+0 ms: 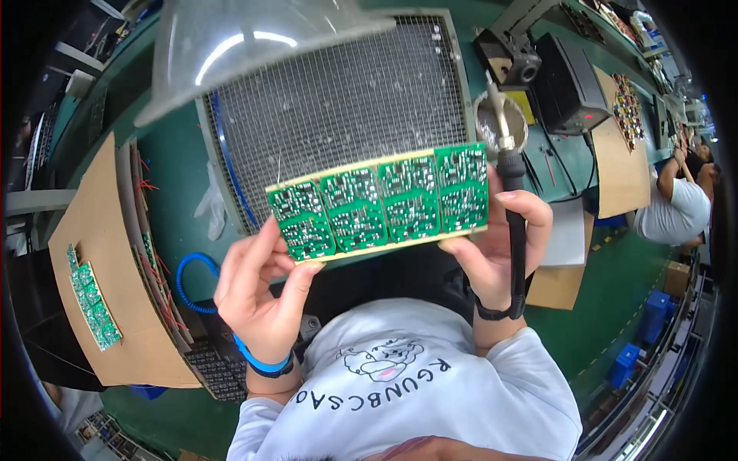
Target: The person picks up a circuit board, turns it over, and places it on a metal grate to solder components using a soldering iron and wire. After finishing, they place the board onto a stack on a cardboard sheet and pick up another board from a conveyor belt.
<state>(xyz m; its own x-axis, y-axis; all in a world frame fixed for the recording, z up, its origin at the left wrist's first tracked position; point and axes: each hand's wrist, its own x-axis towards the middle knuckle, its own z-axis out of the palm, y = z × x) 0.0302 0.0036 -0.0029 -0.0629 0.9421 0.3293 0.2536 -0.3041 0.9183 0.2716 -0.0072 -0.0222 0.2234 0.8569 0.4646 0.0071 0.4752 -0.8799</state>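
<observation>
Green circuit-board panel (pixel 382 203) lies between left fingers (pixel 298 290) and right fingers (pixel 471 262), each part-curled and pinching its nearer end, the right also holding a soldering iron (pixel 516 257).

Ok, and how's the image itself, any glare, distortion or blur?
Head view: white glare streaks the clear plastic shield; head view: fisheye bending bows straight edges toward the black rim; head view: the green circuit board panel looks fairly crisp, while the co-worker's pale shirt at far right seems softer.
</observation>
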